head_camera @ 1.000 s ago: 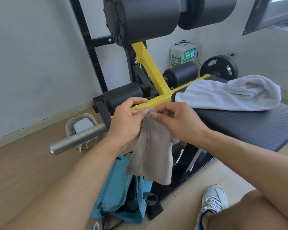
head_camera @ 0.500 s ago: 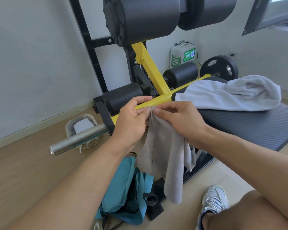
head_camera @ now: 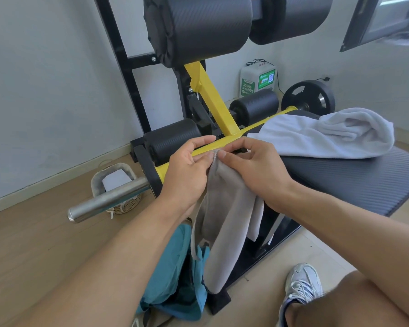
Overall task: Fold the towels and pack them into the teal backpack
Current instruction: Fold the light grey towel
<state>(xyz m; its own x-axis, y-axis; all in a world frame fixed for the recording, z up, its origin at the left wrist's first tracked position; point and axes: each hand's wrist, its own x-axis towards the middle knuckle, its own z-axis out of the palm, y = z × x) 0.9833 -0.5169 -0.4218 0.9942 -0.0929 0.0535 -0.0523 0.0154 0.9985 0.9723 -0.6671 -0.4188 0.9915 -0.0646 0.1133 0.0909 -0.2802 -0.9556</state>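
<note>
Grip: our left hand (head_camera: 187,171) and right hand (head_camera: 253,171) both pinch the top edge of the grey towel (head_camera: 224,220), fingertips nearly touching.
Towel: it hangs in loose folds above the teal backpack (head_camera: 175,274), which lies on the floor, mouth open.
White towel: the white towel (head_camera: 328,135) lies unfolded on the bench pad (head_camera: 364,185).
Risk: a thin pinch may slip; we judge the layers could slide askew, or the hem could snag on the yellow bar (head_camera: 208,147) just behind.

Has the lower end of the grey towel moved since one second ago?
Yes. The grey towel now hangs lower, reaching further down past the teal backpack.
</note>
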